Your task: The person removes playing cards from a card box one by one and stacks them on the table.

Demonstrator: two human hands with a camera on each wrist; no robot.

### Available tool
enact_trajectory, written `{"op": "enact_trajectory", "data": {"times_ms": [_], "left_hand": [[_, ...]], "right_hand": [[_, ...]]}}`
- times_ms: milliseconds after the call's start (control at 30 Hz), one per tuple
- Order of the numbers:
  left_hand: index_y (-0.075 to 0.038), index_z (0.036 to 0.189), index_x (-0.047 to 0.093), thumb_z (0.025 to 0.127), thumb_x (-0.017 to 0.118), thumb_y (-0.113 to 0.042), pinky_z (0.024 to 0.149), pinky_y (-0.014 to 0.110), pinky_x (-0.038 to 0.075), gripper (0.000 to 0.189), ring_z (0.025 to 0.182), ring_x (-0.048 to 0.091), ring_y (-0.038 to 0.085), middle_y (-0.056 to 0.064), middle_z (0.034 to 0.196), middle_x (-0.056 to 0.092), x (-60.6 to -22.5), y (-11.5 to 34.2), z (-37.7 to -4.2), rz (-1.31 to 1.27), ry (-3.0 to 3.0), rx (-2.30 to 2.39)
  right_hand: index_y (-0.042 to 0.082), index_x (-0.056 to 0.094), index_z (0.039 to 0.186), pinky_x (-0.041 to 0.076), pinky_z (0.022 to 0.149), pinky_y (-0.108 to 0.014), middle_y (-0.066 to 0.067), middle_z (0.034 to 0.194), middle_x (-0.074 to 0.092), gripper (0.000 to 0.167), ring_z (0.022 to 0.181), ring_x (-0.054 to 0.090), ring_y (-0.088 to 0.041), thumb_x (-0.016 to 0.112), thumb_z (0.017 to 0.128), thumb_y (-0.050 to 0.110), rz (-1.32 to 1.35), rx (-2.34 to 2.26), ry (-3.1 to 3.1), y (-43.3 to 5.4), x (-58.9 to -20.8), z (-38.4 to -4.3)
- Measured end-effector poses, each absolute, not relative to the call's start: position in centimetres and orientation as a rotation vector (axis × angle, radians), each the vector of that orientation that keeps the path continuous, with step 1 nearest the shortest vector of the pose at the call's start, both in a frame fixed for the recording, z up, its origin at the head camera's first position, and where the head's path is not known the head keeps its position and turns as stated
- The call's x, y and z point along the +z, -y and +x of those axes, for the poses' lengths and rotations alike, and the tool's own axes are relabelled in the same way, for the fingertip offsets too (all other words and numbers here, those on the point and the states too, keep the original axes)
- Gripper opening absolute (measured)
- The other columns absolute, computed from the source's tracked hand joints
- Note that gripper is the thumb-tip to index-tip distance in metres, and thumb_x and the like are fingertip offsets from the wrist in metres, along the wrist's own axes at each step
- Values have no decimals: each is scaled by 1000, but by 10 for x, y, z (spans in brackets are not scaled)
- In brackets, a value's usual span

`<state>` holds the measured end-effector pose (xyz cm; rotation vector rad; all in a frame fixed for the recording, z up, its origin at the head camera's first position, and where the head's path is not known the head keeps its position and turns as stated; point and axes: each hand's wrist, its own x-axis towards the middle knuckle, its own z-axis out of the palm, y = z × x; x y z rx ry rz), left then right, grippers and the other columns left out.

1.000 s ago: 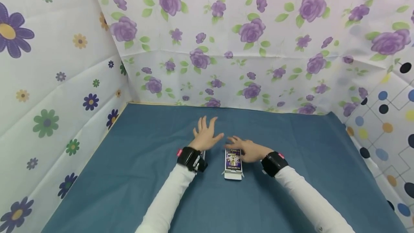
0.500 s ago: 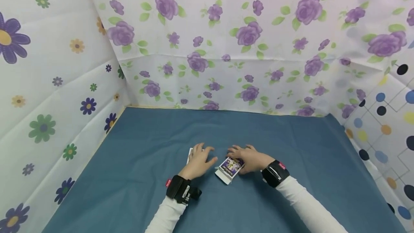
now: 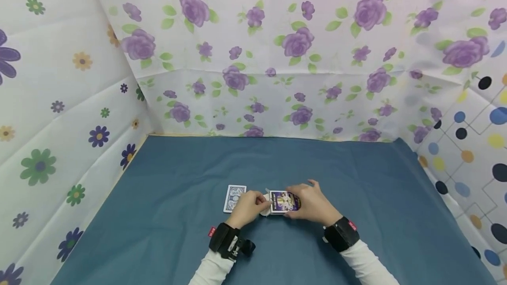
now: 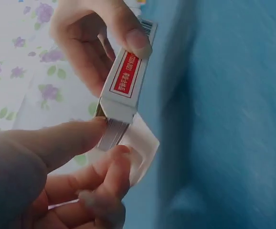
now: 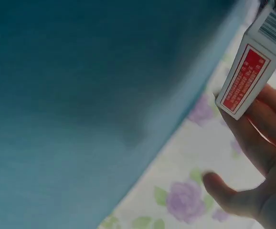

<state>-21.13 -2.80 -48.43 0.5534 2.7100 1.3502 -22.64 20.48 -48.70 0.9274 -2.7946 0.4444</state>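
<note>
1. nearest: black wristbands (image 3: 225, 237) over white sleeves (image 3: 211, 269); each band carries a red tag (image 3: 212, 231), lettering too small to read.
2. left hand (image 3: 246, 209): thumb and forefinger pinch at the ends of the cards (image 4: 112, 133) showing in the box mouth.
3. right hand (image 3: 314, 203): grips the card box (image 3: 284, 201) by its narrow sides, thumb pressed on one; one finger stands off it.
4. card box: between the hands, mouth toward the left. flat oblong, white card stock; broad face printed dark purple with a pale figure, its wording illegible.
5. narrow side: red panel (image 4: 127, 75) with white characters, one string apparently ending "2023", rest unreadable. black-barred barcode (image 5: 273, 26) at the closed end.
6. flap (image 4: 145, 143): plain white, bent out from the mouth.
7. blue-backed card (image 3: 233, 199): flat, partly behind left hand; white border, ornate pattern. single or stacked, cannot tell.
8. blue cloth (image 3: 182, 175): matte, softly creased.
9. farthest: white back sheet (image 3: 269, 52), purple roses, green leaves.
</note>
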Motion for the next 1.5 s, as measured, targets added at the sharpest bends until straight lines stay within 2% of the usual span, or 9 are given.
{"op": "enact_trajectory", "data": {"times_ms": [300,467,600,767,967,1100,1233,1333,1500], "left_hand": [[-2,81,69,92,66,-22,53,23,36,24,55,46,9,4,65,59,-467,37,-218,432,-2424,1573],[2,83,71,93,65,-15,56,25,42,21,60,53,14,5,69,63,-453,44,-218,448,-2290,1602],[5,85,71,93,64,-15,59,29,43,23,62,54,14,9,74,66,-444,52,-219,461,-2202,1643],[4,91,70,95,61,-17,58,29,39,24,59,49,11,5,73,65,-439,66,-220,459,-2161,1646],[6,94,67,97,58,-15,53,24,34,23,58,53,12,1,70,64,-435,85,-216,430,-2143,1696],[6,101,64,98,56,-16,57,23,44,24,68,69,22,3,73,69,-434,94,-217,406,-2101,1729],[7,111,62,99,53,-15,63,23,48,26,69,67,18,3,79,69,-435,108,-221,338,-2080,1774],[10,118,58,99,52,-10,64,22,49,28,69,65,10,7,86,67,-440,121,-225,180,-2062,1852],[14,120,53,94,56,-1,66,25,57,30,67,71,12,17,88,67,-459,133,-231,-189,-2096,1948]], "right_hand": [[9,64,125,33,105,-60,-5,115,69,66,101,65,-19,86,69,36,913,576,2783,-197,-450,-217],[8,65,123,37,104,-57,-4,112,70,63,95,66,-17,88,69,31,974,663,2741,-192,-432,-214],[8,64,123,49,89,-40,-3,111,69,63,89,62,-13,87,69,32,978,694,2724,-187,-423,-214],[8,63,125,49,74,-26,-5,115,68,61,90,61,-11,85,72,31,975,748,2735,-178,-420,-216],[7,61,128,51,74,-26,-8,121,66,63,92,63,-12,84,74,31,967,837,2757,-170,-423,-215],[7,59,131,53,73,-29,-11,124,65,66,93,64,-14,84,75,30,914,882,2783,-172,-426,-215],[6,57,133,52,72,-29,-13,126,64,67,93,63,-14,83,76,30,850,913,2806,-179,-428,-217],[5,57,132,51,72,-29,-13,126,64,67,94,63,-14,83,76,30,810,913,2813,-184,-431,-221],[5,59,130,52,72,-32,-14,123,65,66,93,64,-17,85,74,29,766,884,2810,-192,-434,-225]]}}
